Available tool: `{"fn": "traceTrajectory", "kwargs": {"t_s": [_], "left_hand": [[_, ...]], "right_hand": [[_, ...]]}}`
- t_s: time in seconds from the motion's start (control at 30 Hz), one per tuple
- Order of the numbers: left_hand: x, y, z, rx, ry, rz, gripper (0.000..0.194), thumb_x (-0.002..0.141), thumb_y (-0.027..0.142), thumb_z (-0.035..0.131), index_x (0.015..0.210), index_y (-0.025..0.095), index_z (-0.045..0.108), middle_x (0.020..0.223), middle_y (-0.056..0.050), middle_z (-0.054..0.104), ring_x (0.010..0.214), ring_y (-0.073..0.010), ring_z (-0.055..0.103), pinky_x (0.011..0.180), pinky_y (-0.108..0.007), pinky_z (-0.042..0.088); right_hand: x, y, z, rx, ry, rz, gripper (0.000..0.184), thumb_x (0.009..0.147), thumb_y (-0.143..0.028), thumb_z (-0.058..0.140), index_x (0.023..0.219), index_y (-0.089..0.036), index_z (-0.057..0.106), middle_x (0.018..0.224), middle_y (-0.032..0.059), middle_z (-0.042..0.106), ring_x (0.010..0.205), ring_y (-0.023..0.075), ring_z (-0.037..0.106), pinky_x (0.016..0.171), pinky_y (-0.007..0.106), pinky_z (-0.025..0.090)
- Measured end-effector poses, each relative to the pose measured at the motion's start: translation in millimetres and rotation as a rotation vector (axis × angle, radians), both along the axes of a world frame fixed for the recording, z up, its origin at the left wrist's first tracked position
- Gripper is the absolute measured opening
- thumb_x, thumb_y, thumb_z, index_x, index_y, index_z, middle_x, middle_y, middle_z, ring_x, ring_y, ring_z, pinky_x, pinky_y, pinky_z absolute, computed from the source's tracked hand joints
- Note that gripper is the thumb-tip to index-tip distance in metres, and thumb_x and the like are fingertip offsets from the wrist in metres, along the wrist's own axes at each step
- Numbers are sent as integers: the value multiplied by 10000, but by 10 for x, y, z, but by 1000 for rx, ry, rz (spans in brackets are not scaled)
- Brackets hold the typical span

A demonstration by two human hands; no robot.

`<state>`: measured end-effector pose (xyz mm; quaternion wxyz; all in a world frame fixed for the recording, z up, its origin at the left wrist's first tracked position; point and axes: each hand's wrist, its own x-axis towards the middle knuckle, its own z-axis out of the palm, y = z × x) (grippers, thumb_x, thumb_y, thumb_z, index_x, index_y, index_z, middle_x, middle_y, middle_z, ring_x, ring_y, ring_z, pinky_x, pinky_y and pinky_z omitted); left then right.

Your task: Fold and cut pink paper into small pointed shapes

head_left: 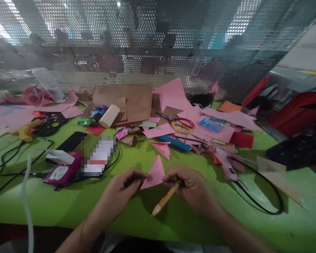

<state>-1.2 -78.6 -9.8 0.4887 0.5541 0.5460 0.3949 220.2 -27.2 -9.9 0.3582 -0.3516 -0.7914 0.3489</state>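
A small triangle of pink paper [155,174] is held up between my two hands, its point facing away from me. My left hand [126,182] pinches its left corner between thumb and fingertips. At the right edge of the paper, my right hand [188,184] grips it with the fingertips. That same hand also keeps a wooden-looking pen [165,200] tucked in its fingers, tip pointing down and left. Just beyond lies a folded pink paper piece [162,149] on the green table [137,225].
Right of my hands lies a pink glue gun [228,167] with a looping black cable. Scissors [181,125], a blue stick-like item [175,143] and pink scraps lie farther back. To the left are a magenta power strip [63,172], a phone [100,156] and a yellow glue gun [26,130].
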Motion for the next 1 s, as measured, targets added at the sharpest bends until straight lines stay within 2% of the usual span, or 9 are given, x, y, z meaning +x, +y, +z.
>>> {"fn": "traceTrajectory", "kwargs": {"t_s": [0.23,0.37,0.47,0.6,0.73,0.8,0.93,1.0], "left_hand": [[-19,7,34,48,-49,-11,205,889,188,507,979,213,690,958,-22,707,928,-177,648,855,-302,491],[-5,13,20,90,-52,-31,301,891,146,489,1134,229,647,1087,-35,698,1016,-165,632,885,-288,482],[7,21,11,63,-100,-31,324,913,192,502,1215,240,608,1141,-40,673,1033,-159,615,869,-270,481],[24,41,53,-8,-192,2,325,925,287,519,1236,218,586,1000,-27,672,921,-149,621,814,-262,482],[70,87,92,-19,-204,-15,427,889,344,585,1279,175,548,860,-14,653,788,-151,611,712,-262,471],[110,117,90,-31,-205,-36,442,856,350,630,1250,161,562,828,-16,657,775,-167,622,693,-269,470],[188,157,62,-14,-255,-63,196,841,275,630,1006,170,643,928,-55,712,901,-206,662,817,-306,486],[213,165,39,-7,-287,-47,130,837,252,626,943,181,646,959,-54,723,919,-204,668,846,-311,486]], "right_hand": [[-14,-9,61,7,36,-22,83,833,-151,634,794,-213,675,754,14,698,689,159,650,623,267,489],[-5,-11,61,1,35,-2,112,831,-124,621,811,-219,676,774,12,707,708,162,660,637,271,493],[0,-10,65,-3,17,12,123,832,-109,622,820,-216,681,789,16,715,720,165,662,651,277,493],[-10,-11,80,-7,23,29,88,844,-140,638,816,-208,687,790,26,725,724,168,670,659,277,498],[-15,-21,86,-15,0,45,111,821,-121,630,806,-207,698,776,28,729,720,172,669,659,279,498],[-12,-25,88,-7,-11,48,129,803,-102,619,792,-206,693,758,25,720,704,171,660,647,278,490],[-6,-23,110,4,-2,39,108,805,-122,609,782,-208,671,749,23,705,688,165,648,630,268,479],[-6,-22,132,6,-10,12,98,813,-142,597,797,-210,665,764,24,704,689,162,646,625,262,476]]}}
